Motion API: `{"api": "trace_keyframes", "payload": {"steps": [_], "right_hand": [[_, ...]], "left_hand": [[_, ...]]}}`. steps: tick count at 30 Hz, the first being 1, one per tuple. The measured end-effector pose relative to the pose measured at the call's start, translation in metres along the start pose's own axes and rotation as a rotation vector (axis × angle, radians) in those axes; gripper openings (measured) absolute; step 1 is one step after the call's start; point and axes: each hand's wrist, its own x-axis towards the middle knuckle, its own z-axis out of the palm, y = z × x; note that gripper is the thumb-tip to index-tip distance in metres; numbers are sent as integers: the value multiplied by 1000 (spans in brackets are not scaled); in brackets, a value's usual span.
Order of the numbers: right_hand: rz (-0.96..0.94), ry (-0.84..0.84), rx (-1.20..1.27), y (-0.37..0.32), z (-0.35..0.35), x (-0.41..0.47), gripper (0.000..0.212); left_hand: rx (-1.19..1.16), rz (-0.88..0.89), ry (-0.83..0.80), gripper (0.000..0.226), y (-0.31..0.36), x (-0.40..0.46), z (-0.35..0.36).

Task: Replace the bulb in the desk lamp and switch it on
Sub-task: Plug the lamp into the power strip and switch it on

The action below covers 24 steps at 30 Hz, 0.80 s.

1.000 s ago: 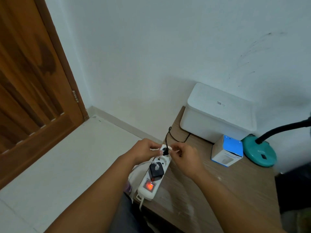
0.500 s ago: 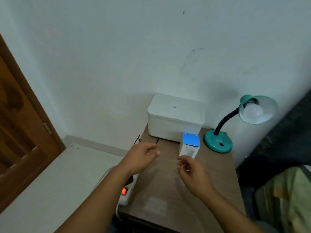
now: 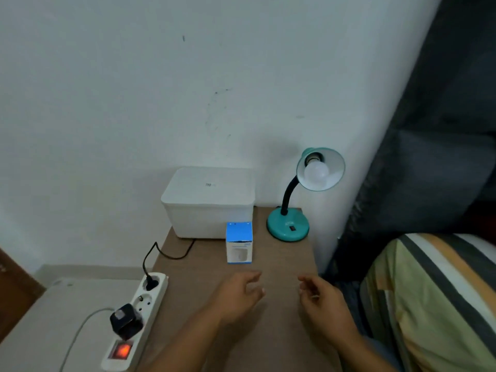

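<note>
wall [image 3: 134,103]: white, scuffed | table [image 3: 281,264]: brown wood | curtain [image 3: 442,130]: dark, right | floor [image 3: 40,331]: pale

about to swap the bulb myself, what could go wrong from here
The power strip switch glows red and the lamp's black plug sits in it, so the socket may be live while the bulb is unscrewed. The lamp stands near the table's right edge on a bendy neck; twisting could tip it. Both the left hand and right hand are empty, with the bulb box unopened.
</note>
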Motion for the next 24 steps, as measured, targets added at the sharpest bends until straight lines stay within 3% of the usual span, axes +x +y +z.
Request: {"api": "trace_keyframes", "payload": {"steps": [8, 18, 24], "right_hand": [[42, 12, 3, 34, -9, 26, 33], [-7, 10, -118, 60, -4, 88, 40], [-19, -27, -193, 63, 5, 128, 59]], "left_hand": [[52, 7, 4, 55, 4, 50, 38], [305, 223, 153, 62, 14, 103, 70], [354, 226, 220, 76, 19, 148, 74]]}}
